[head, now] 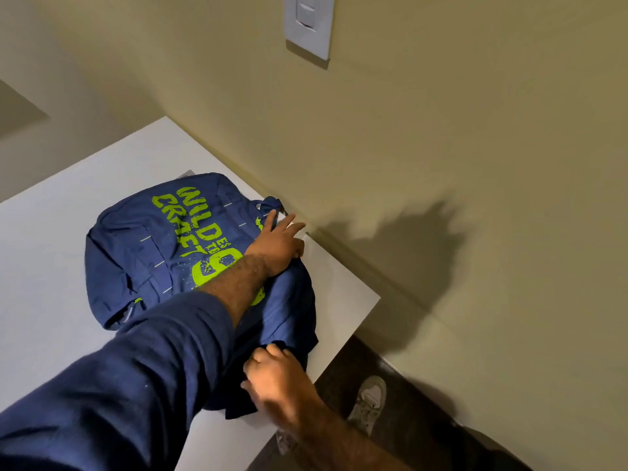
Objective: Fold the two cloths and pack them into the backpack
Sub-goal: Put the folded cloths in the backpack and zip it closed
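Navy sleeve (119, 385), lower left, crosses and hides part of the blue backpack (142, 246), which lies flat on the white table (51, 266) at centre. The left hand (277, 244) rests on the backpack's top, fingers mostly straight. The right hand (275, 375), lower centre, pinches a navy cloth (238, 406) at the bag's near edge; the opening is hidden. A wall switch (309, 22) is cut off at top centre, and a shoe (368, 402) is on the floor at lower right.

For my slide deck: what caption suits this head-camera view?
The left hand rests on the blue backpack on a white table while the right hand grips a dark cloth.
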`<state>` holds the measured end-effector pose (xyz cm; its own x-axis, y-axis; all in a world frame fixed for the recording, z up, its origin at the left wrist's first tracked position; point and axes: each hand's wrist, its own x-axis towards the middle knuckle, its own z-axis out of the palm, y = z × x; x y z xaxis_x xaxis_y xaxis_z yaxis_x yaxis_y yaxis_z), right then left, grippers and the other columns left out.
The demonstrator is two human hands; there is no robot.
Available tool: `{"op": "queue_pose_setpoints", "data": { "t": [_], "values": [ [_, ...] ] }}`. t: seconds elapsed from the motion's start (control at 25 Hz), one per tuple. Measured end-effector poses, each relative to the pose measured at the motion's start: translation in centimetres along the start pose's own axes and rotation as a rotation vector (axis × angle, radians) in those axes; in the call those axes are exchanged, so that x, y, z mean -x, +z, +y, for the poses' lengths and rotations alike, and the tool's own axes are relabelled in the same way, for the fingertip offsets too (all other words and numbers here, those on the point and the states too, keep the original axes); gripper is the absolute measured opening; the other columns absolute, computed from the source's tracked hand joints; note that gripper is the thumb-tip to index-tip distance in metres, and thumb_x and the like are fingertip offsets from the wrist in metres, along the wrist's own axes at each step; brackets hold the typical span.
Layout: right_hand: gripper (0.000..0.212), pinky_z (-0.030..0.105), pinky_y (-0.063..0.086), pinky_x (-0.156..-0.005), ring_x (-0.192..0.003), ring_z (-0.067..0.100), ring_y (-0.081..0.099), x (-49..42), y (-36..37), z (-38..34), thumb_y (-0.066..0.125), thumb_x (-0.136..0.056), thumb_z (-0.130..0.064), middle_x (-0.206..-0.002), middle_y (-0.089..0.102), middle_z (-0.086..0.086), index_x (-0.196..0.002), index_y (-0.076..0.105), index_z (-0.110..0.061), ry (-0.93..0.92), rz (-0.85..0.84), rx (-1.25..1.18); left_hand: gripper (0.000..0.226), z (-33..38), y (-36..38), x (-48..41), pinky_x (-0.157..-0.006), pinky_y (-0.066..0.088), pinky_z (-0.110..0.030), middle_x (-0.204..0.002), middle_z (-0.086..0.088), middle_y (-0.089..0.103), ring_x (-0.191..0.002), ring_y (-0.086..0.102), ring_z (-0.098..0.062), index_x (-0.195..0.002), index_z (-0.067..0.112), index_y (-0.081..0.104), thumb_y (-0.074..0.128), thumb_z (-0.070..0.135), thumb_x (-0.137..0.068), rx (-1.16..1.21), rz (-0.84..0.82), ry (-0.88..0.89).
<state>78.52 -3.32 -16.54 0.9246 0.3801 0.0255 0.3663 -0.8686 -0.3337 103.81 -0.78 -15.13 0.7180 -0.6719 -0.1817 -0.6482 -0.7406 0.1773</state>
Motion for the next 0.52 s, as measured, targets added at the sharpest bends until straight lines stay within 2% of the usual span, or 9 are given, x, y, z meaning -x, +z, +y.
{"op": "queue_pose_setpoints", "data": {
  "t": [0.04,0.12,0.2,0.28,0.32,0.4,0.52],
  "values": [
    [0.029,0.031,0.049,-0.065,-0.080,0.019,0.058,-0.1,-0.1,0.9,0.067,-0.080,-0.053,-0.083,0.063,-0.003,-0.079,0.069,-0.024,-0.030,0.022,0.010,0.027,0.5,-0.1,1.3,-0.122,-0.011,-0.053,-0.166,-0.001,0.027,-0.157,0.004,-0.030,-0.123,0.028,0.068,0.058,0.022,-0.098,0.048,0.057,-0.069],
    [0.034,0.034,0.045,-0.066,-0.085,0.022,0.057,-0.1,-0.8,3.3,0.059,-0.086,-0.054,-0.091,0.063,0.000,-0.083,0.067,-0.022,-0.094,0.061,0.090,0.035,1.4,-0.2,5.6,-0.123,-0.007,-0.054,-0.167,-0.003,0.025,-0.157,0.008,-0.029,-0.133,0.026,0.061,0.060,0.023,-0.098,0.193,0.265,-0.286],
    [0.027,0.039,0.049,-0.077,-0.105,0.028,0.058,-0.6,-2.6,5.6,0.064,-0.088,-0.045,-0.113,0.065,0.006,-0.096,0.068,-0.019,-0.161,0.089,0.180,0.028,2.7,0.0,12.3,-0.124,-0.004,-0.051,-0.167,-0.004,0.026,-0.156,0.013,-0.029,-0.126,0.024,0.063,0.059,0.023,-0.099,0.302,0.497,-0.472],
    [0.029,0.046,0.049,-0.095,-0.127,0.035,0.052,-2.3,-4.4,7.6,0.072,-0.083,-0.039,-0.134,0.061,0.012,-0.103,0.069,-0.019,-0.200,0.087,0.241,0.012,4.2,1.5,18.5,-0.124,0.000,-0.052,-0.166,-0.007,0.028,-0.156,0.016,-0.029,-0.109,0.022,0.066,0.060,0.027,-0.099,0.331,0.625,-0.615],
    [0.029,0.050,0.046,-0.102,-0.133,0.037,0.048,-3.3,-4.8,7.7,0.075,-0.080,-0.038,-0.141,0.057,0.014,-0.102,0.069,-0.019,-0.241,0.048,0.274,0.011,5.0,2.5,21.4,-0.124,0.003,-0.055,-0.165,-0.007,0.029,-0.155,0.018,-0.030,-0.099,0.020,0.067,0.061,0.030,-0.099,0.337,0.629,-0.718],
    [0.027,0.057,0.040,-0.109,-0.140,0.040,0.043,-5.0,-4.9,7.8,0.081,-0.076,-0.035,-0.147,0.052,0.017,-0.094,0.070,-0.018,-0.345,-0.038,0.319,0.025,6.7,4.2,24.5,-0.123,0.005,-0.059,-0.162,-0.007,0.034,-0.153,0.021,-0.033,-0.085,0.019,0.069,0.061,0.038,-0.099,0.330,0.594,-0.862],
    [0.016,0.062,0.033,-0.114,-0.145,0.044,0.036,-6.8,-4.5,7.2,0.078,-0.076,-0.027,-0.152,0.047,0.019,-0.085,0.068,-0.018,-0.541,-0.066,0.357,0.035,9.4,6.2,25.6,-0.122,0.000,-0.058,-0.163,-0.003,0.035,-0.153,0.023,-0.035,-0.080,0.023,0.078,0.062,0.050,-0.095,0.212,0.440,-0.947]
  ]
}}
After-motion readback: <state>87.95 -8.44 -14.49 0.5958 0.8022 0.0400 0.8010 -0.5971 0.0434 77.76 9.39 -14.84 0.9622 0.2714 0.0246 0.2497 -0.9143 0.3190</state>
